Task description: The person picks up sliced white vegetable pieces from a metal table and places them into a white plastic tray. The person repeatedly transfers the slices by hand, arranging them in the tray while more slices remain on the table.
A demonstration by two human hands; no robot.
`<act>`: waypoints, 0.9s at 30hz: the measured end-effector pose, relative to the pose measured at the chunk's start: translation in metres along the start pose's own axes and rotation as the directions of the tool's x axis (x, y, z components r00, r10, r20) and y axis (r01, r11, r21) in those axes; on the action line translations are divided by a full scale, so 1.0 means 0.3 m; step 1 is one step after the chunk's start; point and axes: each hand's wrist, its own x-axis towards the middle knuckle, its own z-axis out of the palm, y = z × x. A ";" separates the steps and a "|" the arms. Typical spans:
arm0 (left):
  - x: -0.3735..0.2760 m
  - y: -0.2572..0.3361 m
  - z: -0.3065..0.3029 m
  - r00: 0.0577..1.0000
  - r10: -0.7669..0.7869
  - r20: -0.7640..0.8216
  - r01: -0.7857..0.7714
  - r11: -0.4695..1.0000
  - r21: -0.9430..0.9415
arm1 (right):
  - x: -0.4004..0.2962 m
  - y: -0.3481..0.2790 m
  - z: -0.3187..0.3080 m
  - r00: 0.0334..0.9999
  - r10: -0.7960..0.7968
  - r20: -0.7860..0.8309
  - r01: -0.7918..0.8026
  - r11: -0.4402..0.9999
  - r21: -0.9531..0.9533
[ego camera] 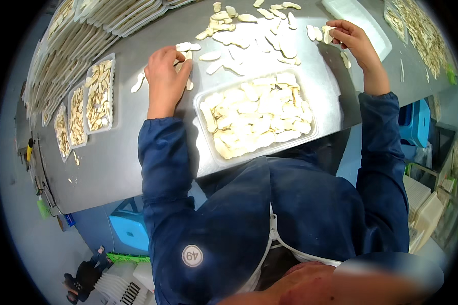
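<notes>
My left hand [166,80] is over the steel table, thumb and fingers curled around a pale slice [189,55], apparently mushroom. More slices lie beside and partly under that hand. At the upper right, my right hand [349,38] pinches another pale slice [327,35] between thumb and fingers, just above the table. Two slices [313,33] lie left of it. Between my forearms, near the table edge, sits a clear plastic tray [315,131] filled with overlapping slices [252,118]. Loose slices [229,38] are scattered beyond the tray, some washed out by glare.
Tall stacks of filled trays [66,57] stand at the far left. Near them are several smaller filled trays [99,93]. An empty-looking white tray [360,24] and a heap of thin strips [420,34] are at the right. Blue stools [129,227] stand below the table; a person [86,280] is farther off.
</notes>
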 end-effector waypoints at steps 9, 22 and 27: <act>0.005 -0.023 -0.011 0.997 -0.032 -0.069 0.027 0.997 -0.069 | 0.001 0.050 -0.073 0.996 0.032 -0.082 -0.030 0.999 0.032; 0.002 -0.050 -0.010 0.988 -0.131 -0.084 0.119 0.984 -0.133 | -0.018 0.065 -0.062 0.997 -0.028 -0.074 0.024 0.998 -0.054; -0.006 -0.071 -0.004 0.985 -0.137 -0.104 0.124 0.984 -0.126 | 0.001 0.079 -0.089 0.986 -0.038 -0.160 0.033 0.999 -0.035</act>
